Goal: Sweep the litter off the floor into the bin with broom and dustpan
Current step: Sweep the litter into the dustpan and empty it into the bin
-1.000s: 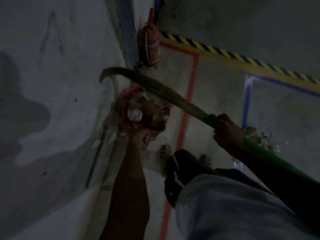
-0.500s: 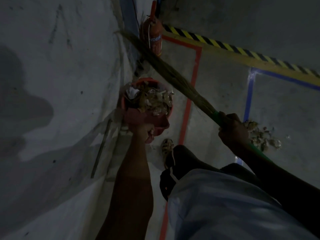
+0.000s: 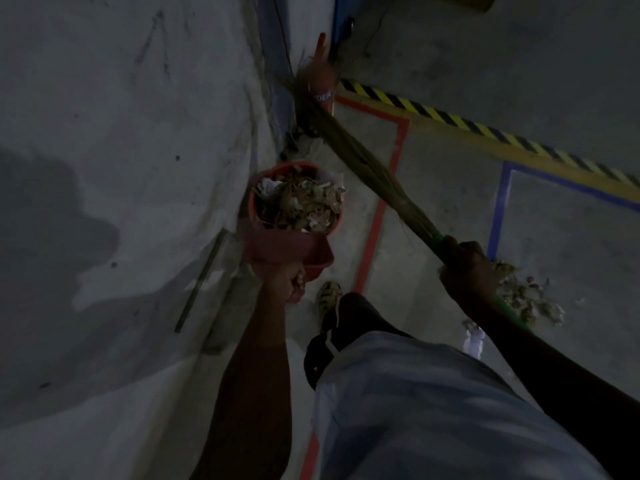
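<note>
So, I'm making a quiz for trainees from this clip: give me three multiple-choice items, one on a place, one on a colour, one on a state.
1. Where is the unswept litter pile?
A. On the floor by the right hand
B. Against the wall at left
C. On the striped tape

2. What colour is the broom's handle?
A. Yellow
B. Green
C. White

3. What state is the bin in?
A. Empty
B. Lidded
C. Full of litter

Answers:
1 A: the litter pile lies on the floor just past the right hand.
2 B: the broom shows a green handle at that hand.
3 C: paper and leaf scraps fill the red bin to the rim, with the dustpan, held by the left hand, at its edge.
</note>
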